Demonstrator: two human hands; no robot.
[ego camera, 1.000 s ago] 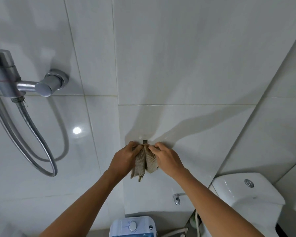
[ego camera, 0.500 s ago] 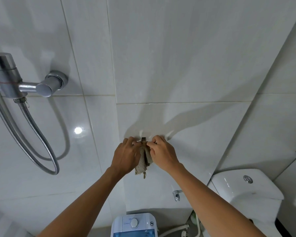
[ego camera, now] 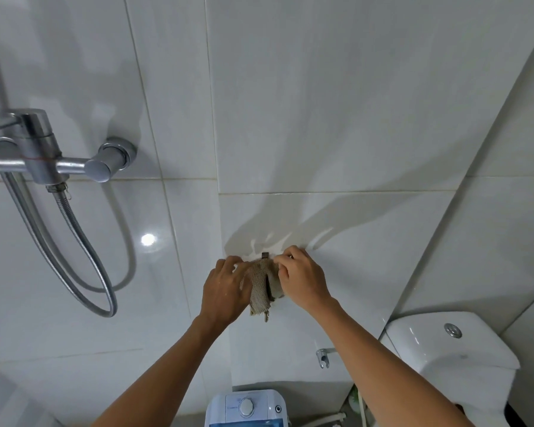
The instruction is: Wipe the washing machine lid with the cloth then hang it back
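Observation:
A beige woven cloth (ego camera: 261, 288) hangs bunched against the white tiled wall, its top edge at a small dark hook (ego camera: 264, 255). My left hand (ego camera: 225, 288) pinches the cloth's upper left side and covers part of it. My right hand (ego camera: 302, 280) pinches the upper right side, fingertips close to the hook. Whether the cloth rests on the hook I cannot tell. The small white and blue washing machine (ego camera: 247, 406) shows only its top panel with a round dial at the bottom edge of the view.
A chrome shower mixer (ego camera: 43, 155) with a looping metal hose (ego camera: 84, 260) juts from the wall at left. A white toilet cistern (ego camera: 450, 349) stands at lower right. A small chrome wall fitting (ego camera: 322, 355) sits below my right forearm.
Both hands stay on the cloth at the hook, working its top edge; the bunch looks narrower than a second ago, and the view has shifted slightly.

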